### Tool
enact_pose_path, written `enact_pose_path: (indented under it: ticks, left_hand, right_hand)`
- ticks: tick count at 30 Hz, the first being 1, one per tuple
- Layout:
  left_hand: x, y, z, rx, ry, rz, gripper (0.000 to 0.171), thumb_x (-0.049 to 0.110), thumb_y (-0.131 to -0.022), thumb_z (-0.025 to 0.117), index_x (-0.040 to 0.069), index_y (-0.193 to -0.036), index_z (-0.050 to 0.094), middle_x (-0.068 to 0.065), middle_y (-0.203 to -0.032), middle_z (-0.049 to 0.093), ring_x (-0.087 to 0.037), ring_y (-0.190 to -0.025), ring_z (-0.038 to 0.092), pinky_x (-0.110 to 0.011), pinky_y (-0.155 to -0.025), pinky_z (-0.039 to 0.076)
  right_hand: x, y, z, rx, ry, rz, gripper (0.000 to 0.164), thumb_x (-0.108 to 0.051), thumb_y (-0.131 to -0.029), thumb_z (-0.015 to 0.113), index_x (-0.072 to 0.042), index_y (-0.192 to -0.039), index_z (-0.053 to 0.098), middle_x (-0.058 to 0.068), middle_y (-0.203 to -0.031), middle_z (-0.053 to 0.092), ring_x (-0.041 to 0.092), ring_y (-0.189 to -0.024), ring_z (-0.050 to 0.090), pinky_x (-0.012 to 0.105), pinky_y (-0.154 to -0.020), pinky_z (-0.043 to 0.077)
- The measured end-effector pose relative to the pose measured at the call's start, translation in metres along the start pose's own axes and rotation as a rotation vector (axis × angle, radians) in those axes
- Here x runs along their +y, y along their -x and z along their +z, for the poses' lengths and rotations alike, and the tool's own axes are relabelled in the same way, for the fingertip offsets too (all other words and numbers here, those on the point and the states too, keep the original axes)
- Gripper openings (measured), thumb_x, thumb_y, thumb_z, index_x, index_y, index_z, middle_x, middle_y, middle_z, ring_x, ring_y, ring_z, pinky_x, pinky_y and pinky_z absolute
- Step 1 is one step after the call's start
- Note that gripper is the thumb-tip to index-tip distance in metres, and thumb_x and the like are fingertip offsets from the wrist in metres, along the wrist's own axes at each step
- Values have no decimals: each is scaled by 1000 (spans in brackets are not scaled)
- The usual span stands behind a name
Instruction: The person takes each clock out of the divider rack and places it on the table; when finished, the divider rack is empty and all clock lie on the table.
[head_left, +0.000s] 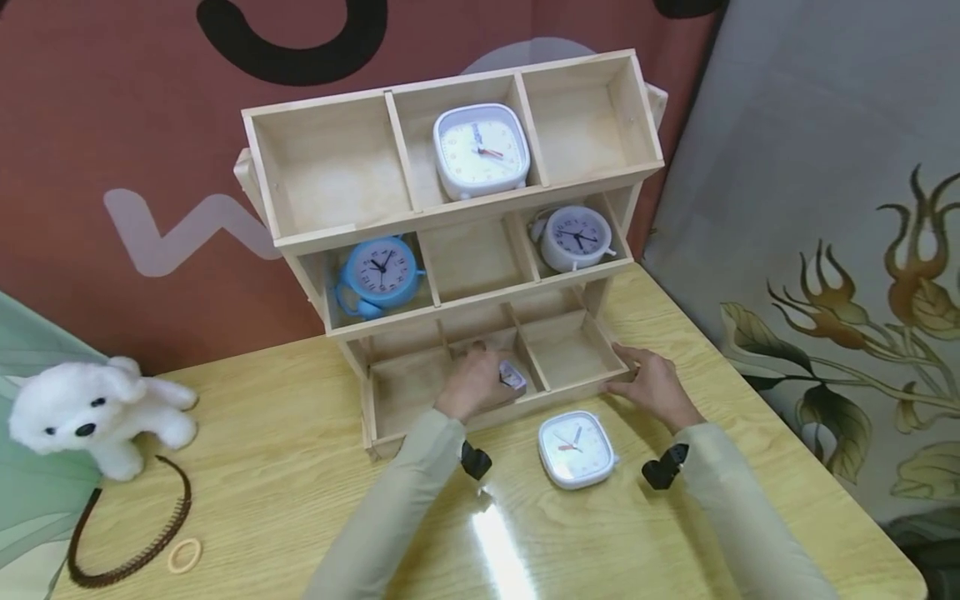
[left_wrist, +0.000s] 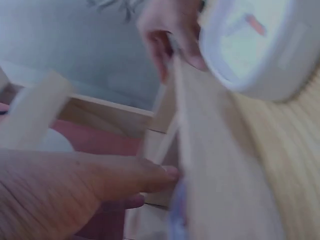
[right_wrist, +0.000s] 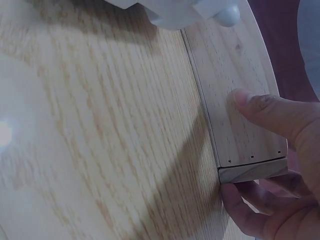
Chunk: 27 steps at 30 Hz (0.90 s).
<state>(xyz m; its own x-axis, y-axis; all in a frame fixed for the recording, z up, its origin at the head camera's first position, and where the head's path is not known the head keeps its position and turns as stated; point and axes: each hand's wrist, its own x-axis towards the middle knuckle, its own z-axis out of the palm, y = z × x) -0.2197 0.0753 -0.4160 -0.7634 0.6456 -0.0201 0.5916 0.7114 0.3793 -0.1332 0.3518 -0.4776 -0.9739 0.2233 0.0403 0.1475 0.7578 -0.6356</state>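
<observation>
In the head view my left hand (head_left: 472, 383) reaches into the bottom middle compartment of a wooden shelf (head_left: 480, 408). It holds a small pale purple clock (head_left: 513, 377) that pokes out on its right side. Seen from the left wrist, the thumb (left_wrist: 145, 175) is stretched toward the front board, its tip right at the clock's blurred edge (left_wrist: 177, 215); the other fingers are mostly hidden. My right hand (head_left: 652, 383) grips the shelf's lower right front corner, thumb (right_wrist: 255, 102) on the front board and fingers round the side. A white square clock (head_left: 576, 450) lies on the table between my forearms.
A white clock (head_left: 482, 152) sits in the top middle compartment. In the middle row are a blue clock (head_left: 382, 271) at left and a white round clock (head_left: 576, 237) at right. A plush dog (head_left: 97, 412), brown headband (head_left: 176, 517) and wooden ring (head_left: 184, 555) lie left.
</observation>
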Motion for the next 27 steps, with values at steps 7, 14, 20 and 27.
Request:
enact_pose_path:
  ticks: [7, 14, 20, 27]
  left_hand:
    - [-2, -11, 18, -29, -5, -58, 34, 18, -77, 79, 7, -109, 69, -10, -93, 63, -22, -77, 60, -29, -62, 51]
    - [3, -19, 22, -39, -31, -78, 34, -6, -67, 74, 7, -98, 72, -8, -87, 68, -19, -72, 59, -25, -60, 49]
    - [7, -20, 23, -80, 32, -122, 35, -6, -72, 72, 6, -104, 69, -8, -92, 67, -18, -74, 60, -23, -62, 52]
    - [10, -21, 26, -95, 1, -141, 28, -3, -73, 74, 6, -97, 65, -8, -96, 60, -20, -80, 57, -28, -69, 53]
  right_hand:
    - [0, -2, 2, 12, -26, -7, 75, -19, -74, 83, 1, -138, 50, 31, -130, 56, 29, -89, 67, 25, -62, 50]
    - [0, 0, 2, -18, -66, 15, 77, -19, -75, 83, 0, -140, 46, 32, -133, 53, 33, -95, 69, 23, -60, 51]
    - [2, 1, 0, -18, -50, 25, 79, -20, -75, 83, -1, -142, 45, 31, -133, 53, 29, -89, 68, 24, -55, 50]
    - [-2, 1, 0, 3, -41, 3, 76, -17, -75, 83, 3, -139, 47, 34, -129, 55, 29, -85, 69, 24, -55, 50]
